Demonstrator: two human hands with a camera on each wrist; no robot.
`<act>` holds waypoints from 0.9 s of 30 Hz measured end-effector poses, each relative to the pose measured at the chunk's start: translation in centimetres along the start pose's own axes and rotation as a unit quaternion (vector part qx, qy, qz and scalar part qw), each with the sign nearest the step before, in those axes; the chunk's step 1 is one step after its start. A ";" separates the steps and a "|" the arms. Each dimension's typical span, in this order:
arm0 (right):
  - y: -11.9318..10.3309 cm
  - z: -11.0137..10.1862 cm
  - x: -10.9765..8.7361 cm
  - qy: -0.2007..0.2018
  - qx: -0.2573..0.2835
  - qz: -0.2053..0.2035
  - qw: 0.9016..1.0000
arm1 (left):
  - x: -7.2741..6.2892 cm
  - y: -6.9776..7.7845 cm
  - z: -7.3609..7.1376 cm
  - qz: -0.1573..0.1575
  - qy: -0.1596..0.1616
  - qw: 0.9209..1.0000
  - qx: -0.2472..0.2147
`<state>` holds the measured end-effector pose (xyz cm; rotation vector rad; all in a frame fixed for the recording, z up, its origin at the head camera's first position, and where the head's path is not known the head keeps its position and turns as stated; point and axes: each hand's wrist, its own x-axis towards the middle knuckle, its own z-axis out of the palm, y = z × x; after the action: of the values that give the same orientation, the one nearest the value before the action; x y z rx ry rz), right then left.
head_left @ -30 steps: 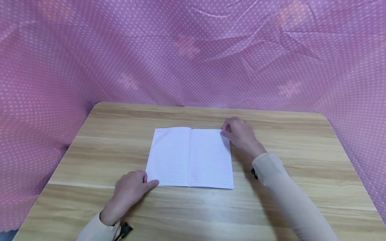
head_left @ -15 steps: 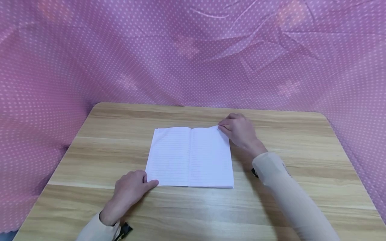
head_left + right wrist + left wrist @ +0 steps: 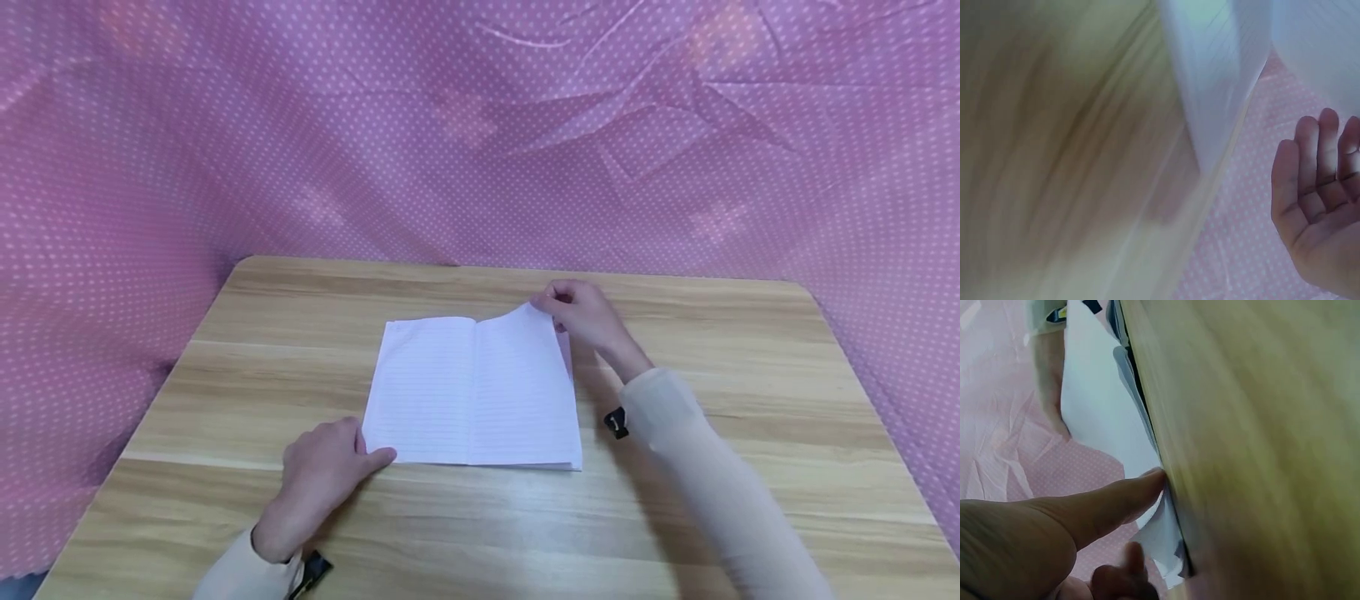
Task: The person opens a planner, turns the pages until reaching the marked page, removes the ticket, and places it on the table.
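An open notebook [image 3: 431, 392] with white lined pages lies on the wooden table. My right hand [image 3: 588, 317] pinches the upper right corner of its right page [image 3: 517, 392], and that page curves up from the leaves beneath. In the right wrist view, the raised page [image 3: 1210, 75] hangs beside the spread fingers [image 3: 1307, 156] of my right hand; the pinching fingertips are out of that view. My left hand [image 3: 322, 467] rests at the notebook's lower left corner. Its straight thumb [image 3: 1122, 500] presses on the lower edge, while the other fingers lie by the left edge, partly hidden.
The wooden table [image 3: 750, 375] extends around the notebook. A pink dotted cloth [image 3: 480, 167] hangs behind the table and along both sides. Small black devices, including the left one [image 3: 311, 573], sit at both wrists.
My right hand has drawn the right page's upper corner up and leftward, uncovering a strip of the leaf beneath. The left hand has stayed in place.
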<state>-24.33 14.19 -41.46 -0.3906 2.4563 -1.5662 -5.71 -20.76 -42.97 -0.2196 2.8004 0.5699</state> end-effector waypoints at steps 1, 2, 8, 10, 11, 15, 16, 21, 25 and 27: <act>-0.1 0.2 0.1 -0.008 0.036 0.008 0.999 | 0.0 0.1 0.0 0.002 0.004 1.000 0.003; -0.2 0.3 0.2 -0.012 0.067 0.016 0.998 | 0.0 0.2 -0.1 0.004 0.007 1.000 0.006; -1.0 1.4 0.5 0.005 0.177 0.056 0.983 | -0.5 1.7 -0.3 0.048 0.060 0.997 0.001; -1.2 1.6 0.6 0.014 0.209 0.069 0.975 | -0.8 2.6 -0.2 0.080 0.094 0.992 -0.012; -1.2 1.7 0.6 0.016 0.227 0.076 0.971 | -0.9 3.1 -0.2 0.098 0.111 0.989 -0.020; -1.3 2.2 0.6 0.024 0.281 0.098 0.954 | -1.8 5.3 0.3 0.185 0.167 0.967 -0.058; -1.3 2.3 0.6 0.025 0.290 0.101 0.951 | -2.0 5.8 0.4 0.209 0.178 0.959 -0.068; -1.5 2.8 0.5 0.022 0.304 0.102 0.947 | -2.7 7.9 1.3 0.307 0.236 0.918 -0.089; -1.6 3.0 0.4 0.018 0.296 0.094 0.951 | -2.7 8.8 2.0 0.340 0.283 0.893 -0.077; -1.6 3.1 0.3 0.015 0.289 0.087 0.953 | -2.6 9.0 2.2 0.343 0.297 0.889 -0.068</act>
<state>-23.48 10.83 -41.28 -0.0456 1.8552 -2.1012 -4.50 -11.43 -40.93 0.7323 3.4073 0.9889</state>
